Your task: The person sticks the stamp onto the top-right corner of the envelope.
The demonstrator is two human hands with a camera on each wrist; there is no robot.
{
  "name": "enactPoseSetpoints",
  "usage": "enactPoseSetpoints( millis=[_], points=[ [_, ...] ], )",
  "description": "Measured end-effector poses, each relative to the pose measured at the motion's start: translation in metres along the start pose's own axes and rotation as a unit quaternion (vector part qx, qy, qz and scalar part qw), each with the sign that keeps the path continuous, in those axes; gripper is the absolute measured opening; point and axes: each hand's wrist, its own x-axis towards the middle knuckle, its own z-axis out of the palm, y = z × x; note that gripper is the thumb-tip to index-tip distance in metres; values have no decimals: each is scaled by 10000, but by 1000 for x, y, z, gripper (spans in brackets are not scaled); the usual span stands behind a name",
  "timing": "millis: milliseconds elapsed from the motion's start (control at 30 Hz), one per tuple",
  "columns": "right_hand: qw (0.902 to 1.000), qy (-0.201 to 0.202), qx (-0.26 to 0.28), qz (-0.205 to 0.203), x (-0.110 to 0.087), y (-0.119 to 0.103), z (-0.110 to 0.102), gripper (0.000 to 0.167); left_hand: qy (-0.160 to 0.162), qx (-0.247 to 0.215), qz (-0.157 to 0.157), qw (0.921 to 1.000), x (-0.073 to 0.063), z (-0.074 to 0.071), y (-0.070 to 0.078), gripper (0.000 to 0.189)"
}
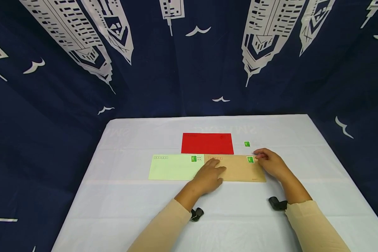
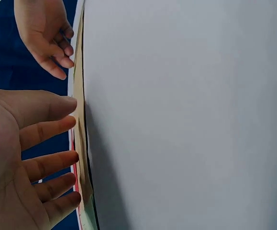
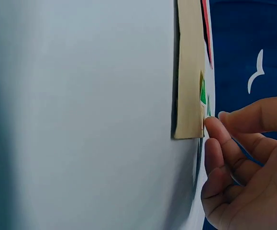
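Note:
A brown envelope (image 1: 236, 171) lies flat, with a green stamp (image 1: 250, 159) at its upper right corner, slightly tilted. The fingertips of my left hand (image 1: 209, 176) rest on its left part, fingers spread. At the upper right corner is my right hand (image 1: 271, 163), its fingers loosely bent beside the stamp. In the right wrist view, a fingertip (image 3: 211, 125) meets the envelope's edge, and nothing shows in the grasp. The light green envelope (image 1: 173, 169) adjoins on the left, with a green stamp (image 1: 194, 159) in its upper right corner.
Behind these lies a red envelope (image 1: 207, 143). A loose green stamp (image 1: 247, 144) is on the white tablecloth (image 1: 123, 210), right of the red envelope. A dark blue patterned cloth (image 1: 182, 77) hangs beyond the table's far edge.

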Motion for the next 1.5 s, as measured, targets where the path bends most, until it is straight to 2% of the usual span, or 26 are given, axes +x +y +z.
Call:
enactPoseSetpoints(
  millis=[200,367,700,1033,1367,1500],
  points=[
    [9996,272,58,21,1,-2,1,34,246,-395,-40,9989,-3,-7,-5,45],
    [9986,521,11,-72,1,-4,1,32,460,-805,-207,9955,-5,-16,-8,45],
    [9961,836,48,-274,0,-9,-1,28,976,-1103,-280,9887,-4,-26,-17,40],
    [9964,805,75,-251,2,-11,-1,28,1028,-1493,-568,9818,-1,-30,-39,43],
    [9977,603,177,-258,7,-14,-1,33,1003,-1452,-700,9818,3,-36,-61,48],
    [9982,571,162,-88,10,-15,-2,35,1019,-1440,-765,9813,5,-38,-68,50]
  ],
)
